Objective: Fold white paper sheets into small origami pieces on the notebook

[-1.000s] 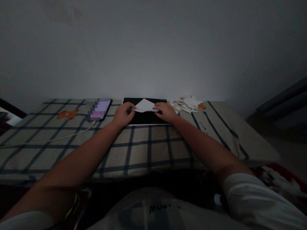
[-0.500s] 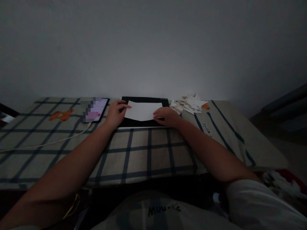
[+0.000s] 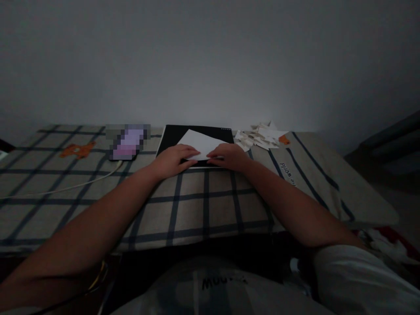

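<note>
Fingers (image 3: 192,152) pin paper (image 3: 200,143) — apex away.

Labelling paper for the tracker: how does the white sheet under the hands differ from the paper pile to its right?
The white sheet is one smooth piece folded to a point; the paper pile is many small loose pieces heaped together. The white sheet lies on the black board; the paper pile sits on the checked cloth. The left hand and right hand press the white sheet; nothing touches the paper pile. Both are pale paper.
</note>
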`<state>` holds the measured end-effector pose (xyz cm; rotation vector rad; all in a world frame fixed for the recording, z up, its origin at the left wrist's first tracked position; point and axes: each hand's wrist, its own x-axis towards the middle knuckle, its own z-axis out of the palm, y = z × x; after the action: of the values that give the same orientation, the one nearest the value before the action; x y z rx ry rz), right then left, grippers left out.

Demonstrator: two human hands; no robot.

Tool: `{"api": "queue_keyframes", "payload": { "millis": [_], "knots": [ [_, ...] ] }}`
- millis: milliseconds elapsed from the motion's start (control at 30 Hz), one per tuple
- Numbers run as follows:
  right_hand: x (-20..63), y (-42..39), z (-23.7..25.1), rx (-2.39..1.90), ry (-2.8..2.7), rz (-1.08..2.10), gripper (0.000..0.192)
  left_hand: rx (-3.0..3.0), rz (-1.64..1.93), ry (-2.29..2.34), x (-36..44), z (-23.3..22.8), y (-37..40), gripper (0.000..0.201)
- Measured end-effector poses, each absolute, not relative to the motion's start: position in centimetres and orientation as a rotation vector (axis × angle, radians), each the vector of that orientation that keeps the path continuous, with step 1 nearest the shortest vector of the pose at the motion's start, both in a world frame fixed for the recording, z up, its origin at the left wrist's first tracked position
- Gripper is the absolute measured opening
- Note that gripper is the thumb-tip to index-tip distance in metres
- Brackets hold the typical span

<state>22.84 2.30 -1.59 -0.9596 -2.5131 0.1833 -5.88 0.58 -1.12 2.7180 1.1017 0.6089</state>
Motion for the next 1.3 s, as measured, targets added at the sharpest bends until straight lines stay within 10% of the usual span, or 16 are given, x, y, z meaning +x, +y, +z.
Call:
{"api": "queue_keyframes", "payload": {
  "millis": [800,1300],
  "knots": [
    [23.0,3.5,-2.2,-1.075,-2.147,0.453,0.027,2.762,1.061,1.218,-6.7,0.2,0.0,0.031],
    [23.2,3.5,-1.5,-1.23,-1.948,0.558,0.046,2.852,0.302,1.231,-5.1,-0.6,-1.1,0.063]
  ]
}}
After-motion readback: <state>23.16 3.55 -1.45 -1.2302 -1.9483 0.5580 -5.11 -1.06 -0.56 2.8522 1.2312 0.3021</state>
